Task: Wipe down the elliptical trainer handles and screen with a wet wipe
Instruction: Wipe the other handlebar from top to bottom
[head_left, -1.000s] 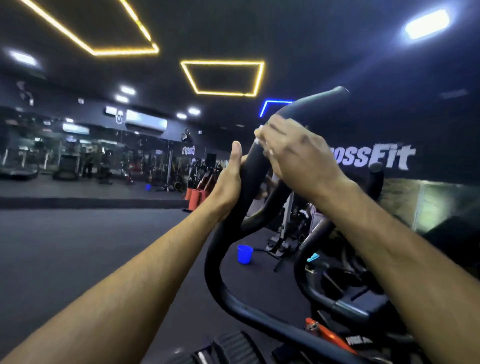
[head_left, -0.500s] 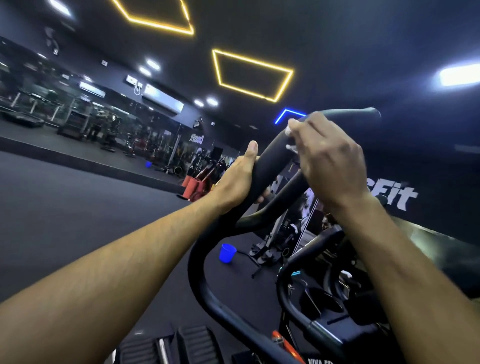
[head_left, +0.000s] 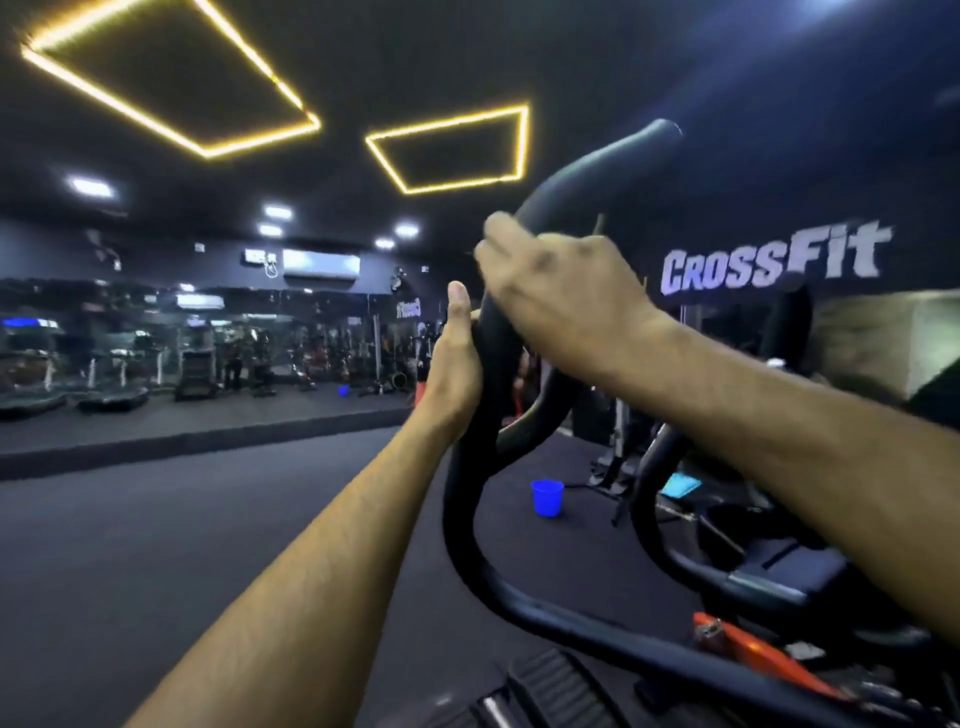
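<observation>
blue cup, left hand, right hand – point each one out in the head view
blue cup (head_left: 547, 499), head view, on the middle of its side wall.
left hand (head_left: 456, 364), head view, on the palm side gripping the black handle.
right hand (head_left: 558, 283), head view, on the back of the hand.

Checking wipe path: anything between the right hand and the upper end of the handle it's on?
Nothing visible. The right hand wraps the black handle, and the bar above it runs bare to its tip. The left hand grips lower down, out of that path. The wipe itself isn't discernible.
</observation>
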